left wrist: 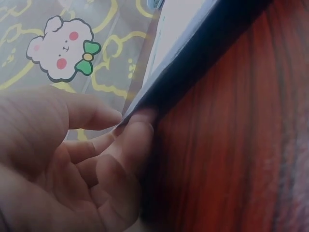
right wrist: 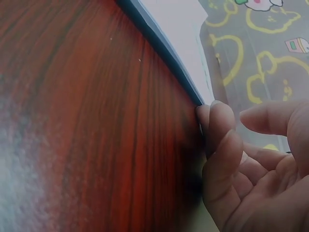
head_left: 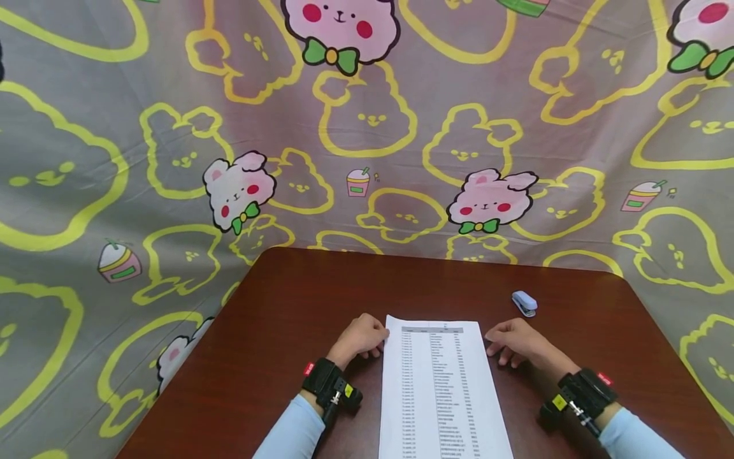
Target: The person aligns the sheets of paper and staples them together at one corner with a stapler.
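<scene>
Left hand (head_left: 360, 335): at the paper's left edge, near the far corner. Forearm slants in from the near side, fingers bent; left wrist view suggests fingertips pinching the edge, one on each side.

Printed paper (head_left: 438, 389): on the desk (head_left: 287, 306), between the two hands, to the right of the left hand and to the left of the right hand. Long axis runs near to far; near end out of frame. Neither hand is clearly nearer.

Right hand (head_left: 518, 341): at the right edge, roughly opposite the left hand, forearm slanting in from the near right. Fingers bent, fingertips at the edge, one digit standing apart; can't tell whether the others pinch.

Stapler (head_left: 524, 303): pale, on the desk just beyond the right hand, apart from it.
</scene>
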A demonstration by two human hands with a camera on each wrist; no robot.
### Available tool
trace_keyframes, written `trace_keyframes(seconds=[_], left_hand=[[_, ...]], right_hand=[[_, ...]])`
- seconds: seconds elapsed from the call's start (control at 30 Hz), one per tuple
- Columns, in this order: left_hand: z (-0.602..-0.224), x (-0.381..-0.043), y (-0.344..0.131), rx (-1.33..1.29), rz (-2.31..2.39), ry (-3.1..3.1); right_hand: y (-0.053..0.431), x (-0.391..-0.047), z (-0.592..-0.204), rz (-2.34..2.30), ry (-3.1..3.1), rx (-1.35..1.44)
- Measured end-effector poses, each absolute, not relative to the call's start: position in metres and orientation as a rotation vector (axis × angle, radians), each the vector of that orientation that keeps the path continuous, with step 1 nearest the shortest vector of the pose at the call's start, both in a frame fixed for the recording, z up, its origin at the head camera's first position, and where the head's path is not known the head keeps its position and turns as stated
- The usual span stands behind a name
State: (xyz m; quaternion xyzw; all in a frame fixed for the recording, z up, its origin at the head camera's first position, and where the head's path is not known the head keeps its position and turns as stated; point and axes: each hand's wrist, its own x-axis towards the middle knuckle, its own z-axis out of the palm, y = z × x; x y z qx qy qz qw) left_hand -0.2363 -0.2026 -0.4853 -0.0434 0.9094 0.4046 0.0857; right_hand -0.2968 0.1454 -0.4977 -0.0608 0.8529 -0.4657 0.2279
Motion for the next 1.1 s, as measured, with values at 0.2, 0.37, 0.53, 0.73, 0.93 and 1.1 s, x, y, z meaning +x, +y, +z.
trace_keyframes(seconds=[0.2, 0.37, 0.53, 0.73, 0.93, 1.1], left_hand=[[-0.4856, -0.2374, -0.1994, -0.094, 1.211, 2.721], [-0.4865, -0.2358, -0.1994, -0.053, 1.224, 2.753], [-0.4887, -0.2331, -0.2030, -0.048, 1.250, 2.779], [-0.4873, -0.2336, -0.2052, 0.033, 1.348, 2.790], [-0.4898, -0.2354, -0.2068, 0.062, 1.392, 2.815], [-0.4922, -0.2368, -0.2069, 0.093, 1.425, 2.834]], right_hand=[[0.1460, -0.2967, -0.4982, -1.287, 2.361, -0.154], [0.1440, -0.2964, -0.4998, -1.288, 2.360, -0.161], [0.1412, -0.2972, -0.5022, -1.288, 2.341, -0.190], [0.1425, -0.2983, -0.5022, -1.279, 2.344, -0.170], [0.1442, -0.2972, -0.5007, -1.292, 2.336, -0.200], [0.1441, -0.2960, -0.5005, -1.302, 2.348, -0.176]])
